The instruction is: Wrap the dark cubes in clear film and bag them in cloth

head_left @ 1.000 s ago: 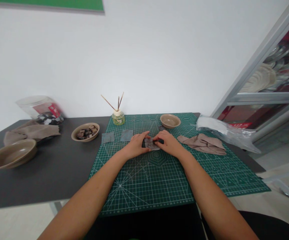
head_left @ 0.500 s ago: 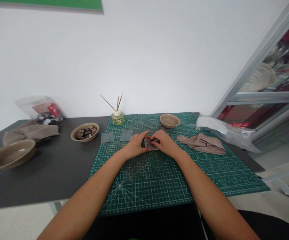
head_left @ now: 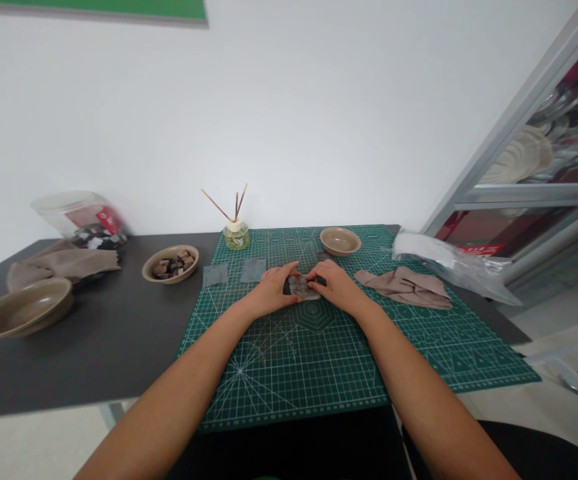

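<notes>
A small flat grey-brown patterned square (head_left: 301, 287) lies on the green cutting mat (head_left: 289, 373) between my hands. My left hand (head_left: 273, 291) steadies its left side, with the index finger at the far edge and the thumb at the near edge. At its upper right, my right hand (head_left: 333, 283) presses thumb and index finger together, and what is in that pinch is too small to make out. Two thin translucent squares, a left one (head_left: 215, 275) and a right one (head_left: 253, 270), lie beyond my left hand.
Behind my right hand stands a tan bowl (head_left: 340, 241); a crumpled cloth (head_left: 406, 287) and a plastic bag (head_left: 449, 260) are at right. Leftward are a bowl of brown pieces (head_left: 171, 264), a reed diffuser (head_left: 237, 235), a larger bowl (head_left: 21, 308), another cloth (head_left: 63, 262) and a clear jar (head_left: 79, 213).
My right hand has shifted slightly to the right, uncovering more of the patterned square. My left hand has stayed in place.
</notes>
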A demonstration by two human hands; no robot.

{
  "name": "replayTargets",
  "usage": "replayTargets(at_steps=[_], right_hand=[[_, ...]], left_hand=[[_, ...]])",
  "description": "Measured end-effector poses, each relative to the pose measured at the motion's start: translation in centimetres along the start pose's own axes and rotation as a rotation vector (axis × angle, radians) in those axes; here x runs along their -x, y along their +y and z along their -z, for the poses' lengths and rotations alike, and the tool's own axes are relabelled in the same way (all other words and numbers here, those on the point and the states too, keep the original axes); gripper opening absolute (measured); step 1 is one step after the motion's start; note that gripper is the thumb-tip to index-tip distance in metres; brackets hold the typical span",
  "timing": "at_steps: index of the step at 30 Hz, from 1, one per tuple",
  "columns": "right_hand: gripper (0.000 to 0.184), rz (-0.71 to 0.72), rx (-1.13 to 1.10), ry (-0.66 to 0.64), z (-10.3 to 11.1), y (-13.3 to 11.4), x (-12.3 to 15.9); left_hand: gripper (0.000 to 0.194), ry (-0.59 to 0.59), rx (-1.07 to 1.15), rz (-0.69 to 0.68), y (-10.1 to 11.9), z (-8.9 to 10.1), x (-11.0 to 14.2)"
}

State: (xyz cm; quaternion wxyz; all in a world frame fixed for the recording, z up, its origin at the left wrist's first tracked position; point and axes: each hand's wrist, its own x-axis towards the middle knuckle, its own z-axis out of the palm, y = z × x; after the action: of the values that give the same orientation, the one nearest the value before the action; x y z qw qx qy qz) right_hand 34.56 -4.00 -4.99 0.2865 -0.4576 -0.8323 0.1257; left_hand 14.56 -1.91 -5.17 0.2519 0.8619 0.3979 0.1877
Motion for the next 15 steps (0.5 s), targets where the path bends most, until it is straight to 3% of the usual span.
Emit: replayTargets(at_steps=[15], right_hand=[[0.013,0.033,-0.01,0.004,0.47,0.37,0.48]], left_hand=[[0.081,-0.008,0.009,0.006,0.04,0.02,0.0]])
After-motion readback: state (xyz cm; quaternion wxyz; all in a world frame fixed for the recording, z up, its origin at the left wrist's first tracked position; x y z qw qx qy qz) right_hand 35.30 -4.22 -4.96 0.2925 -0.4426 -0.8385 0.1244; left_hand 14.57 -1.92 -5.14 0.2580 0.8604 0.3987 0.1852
